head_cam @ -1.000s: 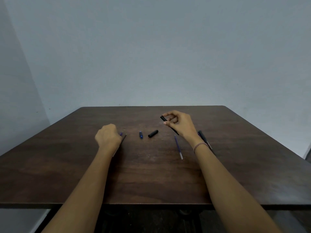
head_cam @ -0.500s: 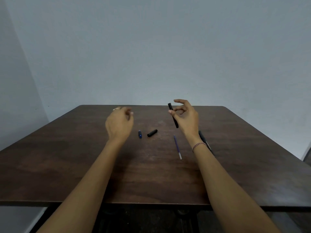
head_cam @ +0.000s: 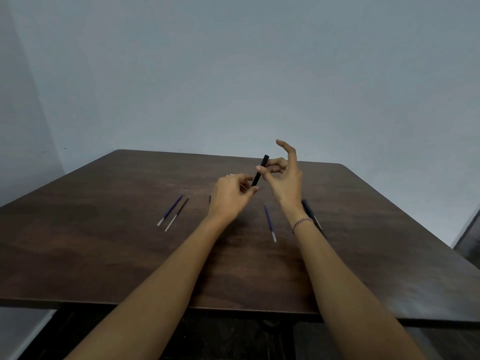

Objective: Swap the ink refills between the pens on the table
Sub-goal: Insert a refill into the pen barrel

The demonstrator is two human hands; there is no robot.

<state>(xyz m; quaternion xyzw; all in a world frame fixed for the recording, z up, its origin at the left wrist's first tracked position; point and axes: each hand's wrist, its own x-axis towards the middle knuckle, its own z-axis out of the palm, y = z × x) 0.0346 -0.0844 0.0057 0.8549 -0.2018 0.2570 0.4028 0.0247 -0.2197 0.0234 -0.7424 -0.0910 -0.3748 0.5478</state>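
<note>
Above the far middle of the dark wooden table [head_cam: 104, 255], we see both bare hands raised and meeting around a black pen barrel [head_cam: 259, 170]. The right hand [head_cam: 285, 183] pinches the barrel near its upper part between thumb and a curled finger, while its index finger sticks up free. The barrel tilts, its top end leaning to the right and away from us. The left hand [head_cam: 228, 196] has its thumb and fingertips pressed together at the barrel's lower end; a thin pale piece seems to sit in that pinch, but we cannot tell what it is. A ring shows on that hand, and a beaded bracelet [head_cam: 302, 222] circles the right wrist.

On the tabletop to the left lie two loose ink refills side by side and nearly parallel: a blue refill [head_cam: 170, 210] and, just to its right, a black refill [head_cam: 177, 214], both with pale tips pointing toward us. Between the two forearms lies another blue refill [head_cam: 270, 223], also with its clear end toward us. A small blue piece [head_cam: 210, 198] peeks out at the left edge of the left hand, mostly hidden. A black pen [head_cam: 313, 216] lies on the table just to the right of the right wrist, partly covered by it.
</note>
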